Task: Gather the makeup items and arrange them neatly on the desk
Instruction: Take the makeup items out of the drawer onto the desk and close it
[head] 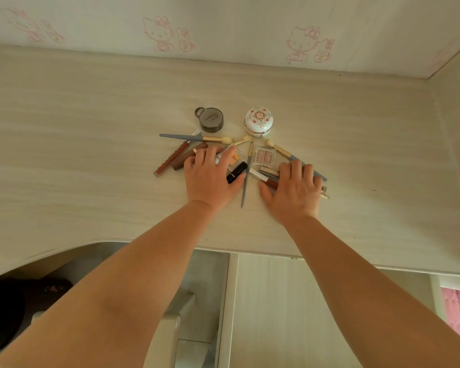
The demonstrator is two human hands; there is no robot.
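Makeup items lie bunched at the middle of the pale desk [91, 155]. My left hand [210, 179] lies flat over a black lipstick [237, 172] and a small clear eyeshadow case [233, 158], fingers spread. My right hand [294, 189] rests flat on several lip gloss tubes [263, 177]. Between the hands lies a blue-handled brush [246, 181]. A pink eyeshadow case [264, 156] sits above the right hand. Two brown lip glosses [175, 158] lie to the left. Behind stand a dark round compact [211, 119] and a white flowered compact [258, 121].
Two more blue-and-gold brushes lie at the pile's edges, one [186, 137] at the back left, one [284, 152] at the right. A wall with pink cat prints [160, 33] backs the desk. A side wall [454, 88] closes the right. The desk's front edge runs below my forearms.
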